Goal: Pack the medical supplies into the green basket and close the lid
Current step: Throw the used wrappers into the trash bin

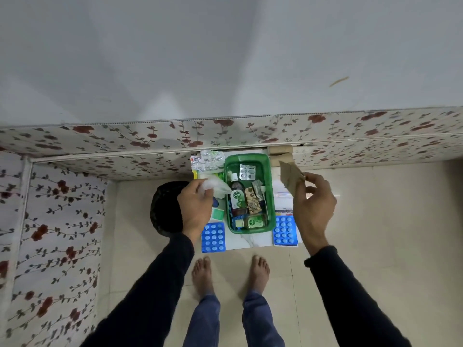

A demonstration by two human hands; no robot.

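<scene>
The green basket (270, 196) stands open on a small white marble-top table (250, 242). Inside it lie a Dettol bottle (237, 196), a silver pill strip (247, 172), a smaller green bottle (253, 222) and other packets. My left hand (198, 204) is left of the basket, shut on a clear plastic packet (216, 187). To the right of the basket and above it, my right hand (313, 204) holds up a brown paper packet (290, 177). Two blue tablet blister packs lie flat: one (213, 237) at the front left, one (284, 230) at the front right.
A crumpled clear wrapper (210, 160) and a green sachet (217, 214) lie left of the basket. A white box (284, 212) sits under my right hand. A black round bin (166, 206) stands beside the table. A flowered wall (100, 144) runs behind; my bare feet (230, 271) are on the tiles.
</scene>
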